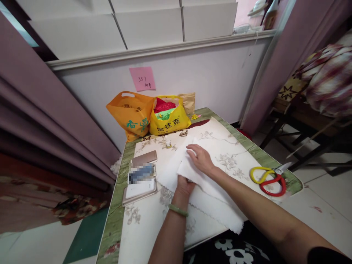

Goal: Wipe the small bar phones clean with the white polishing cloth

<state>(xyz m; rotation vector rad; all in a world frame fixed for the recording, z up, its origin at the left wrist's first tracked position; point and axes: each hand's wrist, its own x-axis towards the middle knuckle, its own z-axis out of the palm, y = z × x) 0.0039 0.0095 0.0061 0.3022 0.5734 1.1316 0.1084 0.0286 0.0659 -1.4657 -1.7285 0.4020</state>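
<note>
A white cloth [209,205] lies spread on the table [115,220], one corner hanging past the front edge. My left hand [183,185] reaches under a folded flap of the cloth, its fingers hidden by the fabric; a green bangle sits on that wrist. My right hand [200,157] rests on top of the fold with fingers curled down, pressing the cloth.
Two phones and a blurred card [140,178] lie at the table's left. Scissors with red and yellow handles [271,179] lie at the right edge. An orange bag [131,114] and a yellow bag [169,116] stand at the back. Curtains hang on the left, a chair stands on the right.
</note>
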